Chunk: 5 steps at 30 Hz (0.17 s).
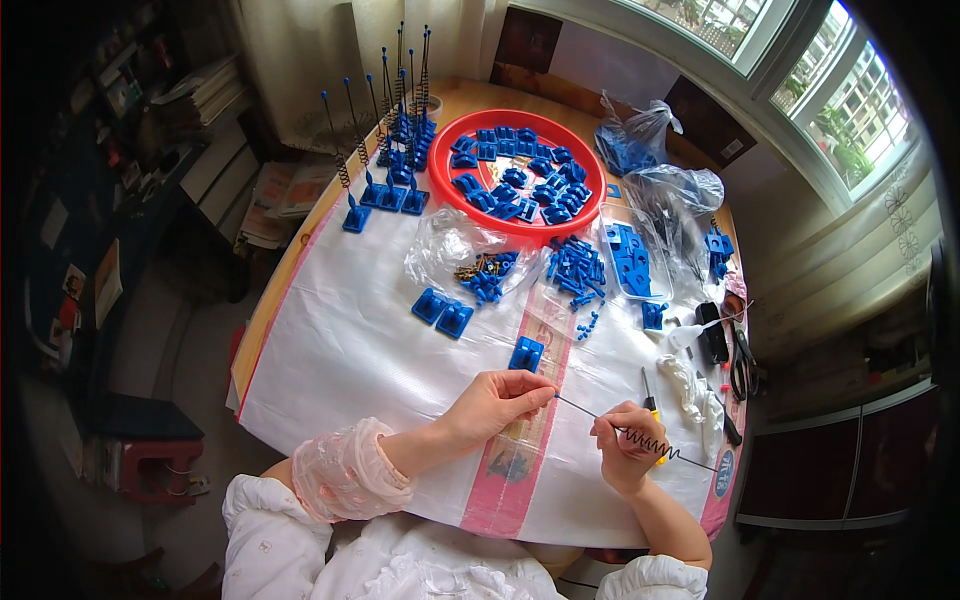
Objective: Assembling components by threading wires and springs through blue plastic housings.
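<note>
My right hand [625, 455] is closed round a black wire with a spring coil [668, 448] in its length. One straight end of the wire points left, the other sticks out past the hand. At the left end, my left hand [490, 408] pinches a small blue tip [557, 395] between thumb and fingers. How far the wire goes into that tip is hidden by the fingers. Just beyond my left hand lies a blue plastic base [526, 353], and two more blue bases [441, 312] lie farther off to the left.
Finished-looking spring wires on blue bases [357, 218] stand upright at the far left. A red basin [437, 170] holds many blue parts. Loose blue pegs [577, 270], a clear box [660, 270], a screwdriver [650, 390] and black scissors [741, 370] lie toward the right.
</note>
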Tool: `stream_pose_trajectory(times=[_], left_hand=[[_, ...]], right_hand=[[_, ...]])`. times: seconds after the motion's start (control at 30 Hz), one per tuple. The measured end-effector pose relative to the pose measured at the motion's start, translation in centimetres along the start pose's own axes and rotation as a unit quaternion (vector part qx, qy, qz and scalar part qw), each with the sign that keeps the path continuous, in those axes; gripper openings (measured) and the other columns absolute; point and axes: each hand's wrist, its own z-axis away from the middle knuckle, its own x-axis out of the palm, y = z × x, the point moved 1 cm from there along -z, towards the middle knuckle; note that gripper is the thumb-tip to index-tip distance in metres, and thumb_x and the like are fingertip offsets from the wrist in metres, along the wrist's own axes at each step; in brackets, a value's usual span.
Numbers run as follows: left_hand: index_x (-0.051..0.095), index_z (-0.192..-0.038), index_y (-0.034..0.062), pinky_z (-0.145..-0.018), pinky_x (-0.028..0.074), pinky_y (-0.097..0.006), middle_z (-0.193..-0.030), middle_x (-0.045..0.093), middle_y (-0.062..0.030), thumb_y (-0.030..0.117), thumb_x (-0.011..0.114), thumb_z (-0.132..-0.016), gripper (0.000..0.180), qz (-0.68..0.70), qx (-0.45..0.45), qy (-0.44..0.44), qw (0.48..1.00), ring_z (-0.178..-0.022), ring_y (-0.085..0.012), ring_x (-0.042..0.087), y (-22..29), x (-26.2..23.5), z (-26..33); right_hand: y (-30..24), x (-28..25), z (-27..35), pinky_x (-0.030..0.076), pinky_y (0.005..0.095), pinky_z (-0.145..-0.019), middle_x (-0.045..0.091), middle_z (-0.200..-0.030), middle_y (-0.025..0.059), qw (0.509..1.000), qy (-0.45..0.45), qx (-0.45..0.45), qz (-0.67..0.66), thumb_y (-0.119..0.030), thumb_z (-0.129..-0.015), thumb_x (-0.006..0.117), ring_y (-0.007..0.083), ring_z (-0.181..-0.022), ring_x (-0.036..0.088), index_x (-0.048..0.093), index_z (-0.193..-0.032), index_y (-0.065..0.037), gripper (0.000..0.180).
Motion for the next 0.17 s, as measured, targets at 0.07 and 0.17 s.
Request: stream_pose_trajectory(times=[0.07, 0.17], left_hand=[[0.075, -0.113, 0.0051, -0.074, 0.05, -0.021, -0.094, 0.072, 0.0015, 0.021, 0.073, -0.097, 0.022, -0.01, 0.002, 0.001, 1.0, -0.081, -0.0043, 0.059, -0.03, -0.15, 0.03], [0.074, -0.115, 0.0051, -0.074, 0.05, -0.021, -0.097, 0.073, 0.0011, 0.021, 0.073, -0.097, 0.024, -0.014, -0.005, 0.002, 1.0, -0.081, -0.0047, 0.06, -0.12, -0.27, -0.03]], right_hand=[[-0.23, 0.17, 0.19, 0.05, 0.0264, -0.056, 0.068, -0.071, 0.0127, 0.999, 0.017, 0.031, -0.016, 0.016, -0.08, 0.074, 0.0185, -0.062, 0.065, 0.063, -0.089, 0.001, 0.021], [-0.38, 0.14, 0.32, 0.051, 0.0272, -0.058, 0.068, -0.072, 0.0133, 0.999, 0.016, 0.044, -0.013, 0.016, -0.08, 0.074, 0.0193, -0.064, 0.067, 0.063, -0.089, 0.001, 0.021]])
